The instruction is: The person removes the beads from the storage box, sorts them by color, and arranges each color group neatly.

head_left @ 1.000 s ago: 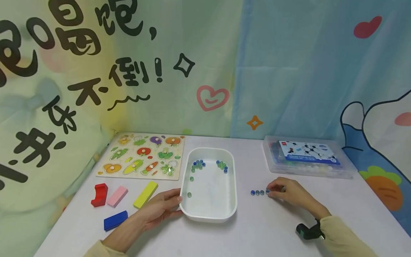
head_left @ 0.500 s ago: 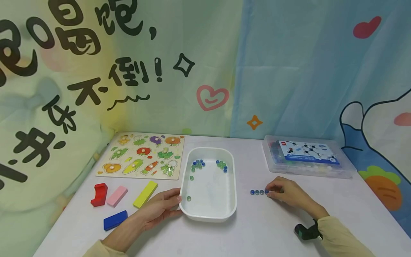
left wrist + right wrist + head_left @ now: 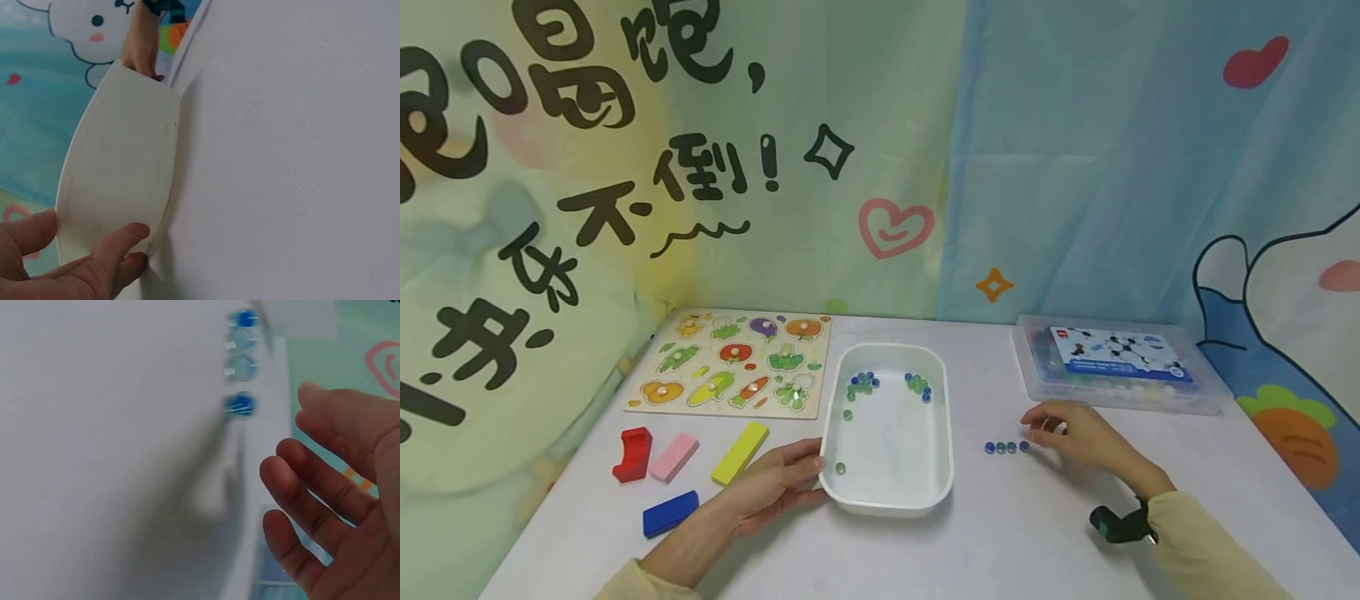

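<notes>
My left hand (image 3: 782, 482) holds the left side of a white plastic tray (image 3: 895, 510), thumb at the rim and fingers against the outer wall and underside in the left wrist view. Inside the tray, blue and green glass marbles (image 3: 917, 384) gather in two clusters at the far end. A single green marble (image 3: 840, 468) lies near its front left. On the table to the right, several marbles form a short row, ending in a blue marble (image 3: 1024, 447). My right hand (image 3: 1075, 435) hovers just beside that end marble, fingers loosely bent, holding nothing; the right wrist view shows a gap between them.
A wooden vegetable puzzle board (image 3: 730, 365) lies at the back left. In front of it are red (image 3: 634, 455), pink (image 3: 674, 457), yellow (image 3: 740, 454) and blue (image 3: 670, 513) blocks. A clear lidded case (image 3: 1120, 367) sits at the back right, before a printed curtain.
My right hand has let go of the blue end marble and lifted slightly away, leaving it in the row. The lone green marble in the tray has rolled toward the front; my left hand stays put.
</notes>
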### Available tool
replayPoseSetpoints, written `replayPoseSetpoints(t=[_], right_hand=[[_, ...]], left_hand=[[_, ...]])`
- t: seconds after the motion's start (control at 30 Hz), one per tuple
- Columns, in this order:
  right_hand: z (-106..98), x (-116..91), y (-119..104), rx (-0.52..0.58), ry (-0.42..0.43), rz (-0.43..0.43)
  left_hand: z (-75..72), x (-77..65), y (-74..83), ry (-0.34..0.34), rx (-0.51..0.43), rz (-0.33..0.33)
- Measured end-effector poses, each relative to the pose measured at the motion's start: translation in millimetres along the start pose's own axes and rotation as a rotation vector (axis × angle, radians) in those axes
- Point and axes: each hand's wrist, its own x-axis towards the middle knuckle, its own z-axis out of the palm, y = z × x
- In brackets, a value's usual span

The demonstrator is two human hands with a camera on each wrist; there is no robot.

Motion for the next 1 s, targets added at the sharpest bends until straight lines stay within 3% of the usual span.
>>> replayPoseSetpoints(t=[0.2, 0.37, 0.7, 0.87, 1.0], right_hand=[[-13.0, 15.8, -18.7, -0.019, 0.053, -0.014], [-14.1, 39.3, -47.0, -0.016, 0.054, -0.045], [3.7, 106.3, -123.8, 0.059, 0.02, -0.231], [24.9, 138.2, -145.6, 0.061, -0.066, -0.18], [42.5, 156.5, -151.7, -0.003, -0.159, -0.105]], left_hand=[[0.3, -0.2, 0.0, -0.001, -0.007, 0.0], [0.7, -0.5, 0.6, 0.005, -0.002, 0.0], [0.2, 0.0, 1.1, 0.016, -0.015, -0.022], [0.3, -0.2, 1.2, 0.014, -0.013, -0.017], [0.3, 0.1, 0.6, 0.016, -0.017, -0.022]])
